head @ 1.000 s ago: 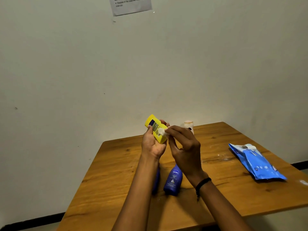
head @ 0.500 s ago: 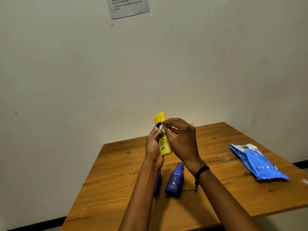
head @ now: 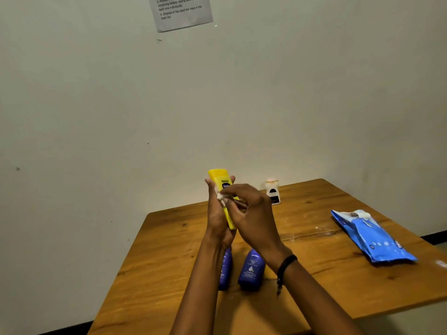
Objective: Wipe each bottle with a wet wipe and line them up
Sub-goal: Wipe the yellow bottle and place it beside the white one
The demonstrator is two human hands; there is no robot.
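Right, the yellow bottle (head: 223, 183) is up off the bench (head: 169, 250), held nearly upright in front of the wall with its cap end at twelve o'clock and tipped a touch toward eleven. The left hand (head: 217, 223) has it wrapped from behind, thumb on one side and fingertips showing on the other just under the cap. The right hand (head: 254, 218) comes in from three o'clock, fingers bunched, pinching a small white wet wipe (head: 220, 197) against the bottle's front. A black wristband (head: 285, 263) sits on that right wrist.

Down at six o'clock from the hands, two blue bottles lie flat on the bench side by side: the blue Nivea bottle (head: 251, 269) with its label facing up, and a second blue bottle (head: 225, 272) half hidden behind the left forearm. Off at two o'clock, near the bench's far edge, a small white bottle (head: 272, 191) stands upright. Over at three o'clock lies the blue wipes pack (head: 370, 235), flap lifted. High on the wall at twelve, a printed paper sheet (head: 181, 10) hangs.
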